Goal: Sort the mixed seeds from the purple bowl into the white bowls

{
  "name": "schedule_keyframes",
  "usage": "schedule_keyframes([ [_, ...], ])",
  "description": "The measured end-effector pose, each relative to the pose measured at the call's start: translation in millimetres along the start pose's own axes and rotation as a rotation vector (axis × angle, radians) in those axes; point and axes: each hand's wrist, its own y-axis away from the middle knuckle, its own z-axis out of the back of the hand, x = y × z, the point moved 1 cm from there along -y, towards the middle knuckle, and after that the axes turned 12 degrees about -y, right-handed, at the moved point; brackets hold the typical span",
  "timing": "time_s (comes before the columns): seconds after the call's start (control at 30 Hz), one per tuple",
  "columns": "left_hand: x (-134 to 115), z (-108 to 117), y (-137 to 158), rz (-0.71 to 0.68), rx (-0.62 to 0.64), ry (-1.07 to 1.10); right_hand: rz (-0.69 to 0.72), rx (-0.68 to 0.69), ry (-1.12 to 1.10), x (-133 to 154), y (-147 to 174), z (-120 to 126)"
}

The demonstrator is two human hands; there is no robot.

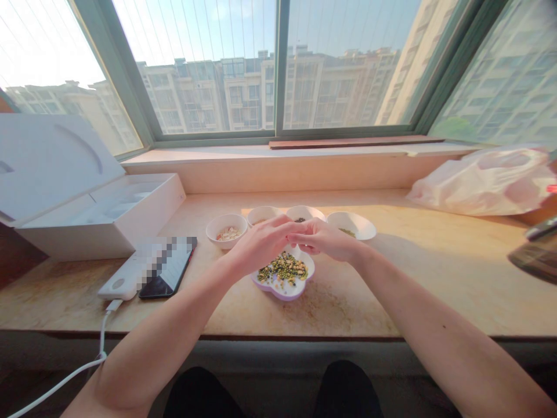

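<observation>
My left hand and my right hand meet at the fingertips above a flower-shaped white and lilac dish. Mixed beans, green, black and yellow, lie in that dish. The left fingers reach out straight, palm down, with their tips against the right hand. The right fingers are curled together; whatever is between them is hidden. Just behind the hands stand a white bowl with pale flakes or seeds, two partly covered white bowls, and a white bowl with greenish contents.
To the left lie a white power bank with a cable and a dark phone. An open white box stands behind them. A white plastic bag and a dark object are at right. The counter's front edge is near.
</observation>
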Motion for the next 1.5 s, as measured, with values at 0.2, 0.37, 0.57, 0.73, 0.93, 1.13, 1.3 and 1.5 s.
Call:
schedule_keyframes([
  [0.2,-3.1,3.2,-0.6,0.039,-0.025,-0.031,0.075,-0.119,-0.022,-0.3,-2.6,-2.4],
  [0.37,0.1,2.4,-1.9,0.227,-0.036,-0.087,0.168,-0.301,0.071,7.1,-2.0,0.5],
  [0.57,0.7,-1.9,0.2,0.171,0.338,-0.177,0.355,-0.507,0.465,8.0,0.1,10.8],
  [0.73,-1.1,-8.3,7.3,0.001,0.505,-0.070,0.385,-0.504,0.609,4.6,0.5,17.1],
  [0.93,-0.3,-9.7,5.1,-0.049,0.598,-0.051,0.375,-0.638,0.744,8.0,3.3,36.1],
  [1.13,4.4,-14.9,2.4,-0.071,0.635,-0.098,0.117,-0.837,0.983,7.1,9.5,73.5],
  [1.3,6.4,-22.0,2.0,-0.018,0.617,-0.124,-0.114,-0.859,1.057,6.3,16.7,88.8],
  [1.5,6.0,-20.0,1.9,-0.010,0.555,-0.084,-0.435,-0.821,1.060,11.7,22.4,88.0],
])
